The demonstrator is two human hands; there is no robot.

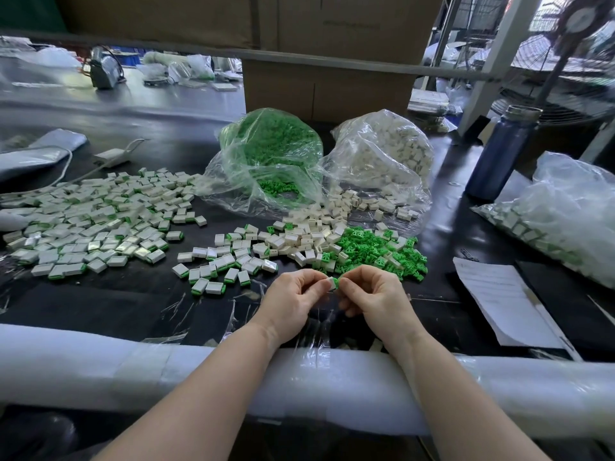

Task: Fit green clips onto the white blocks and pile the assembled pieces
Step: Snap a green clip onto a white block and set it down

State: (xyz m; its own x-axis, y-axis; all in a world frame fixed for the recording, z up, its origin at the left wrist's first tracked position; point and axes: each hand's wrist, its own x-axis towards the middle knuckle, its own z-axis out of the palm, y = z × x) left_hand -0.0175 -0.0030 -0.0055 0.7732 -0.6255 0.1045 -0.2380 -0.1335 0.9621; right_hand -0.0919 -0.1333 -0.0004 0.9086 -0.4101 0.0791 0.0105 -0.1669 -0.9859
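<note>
Pinching one white block [329, 281] between thumb and forefinger of the left hand [293, 299], just above the near edge of the worktop [139, 304], while the right hand [372, 296] pinches a green clip [336, 283] against its end. Fingers [314, 283] of both hands curled tight on the parts, touching each other. Probably very light, stiff moulded plastic, smooth and a little slippery; best taken by the flat sides of the block, clip held by its back and pushed straight in. Loose green clips [376, 252] and bare blocks [309, 239] lying just beyond the hands; finished pile [93, 221] toward the left edge.
</note>
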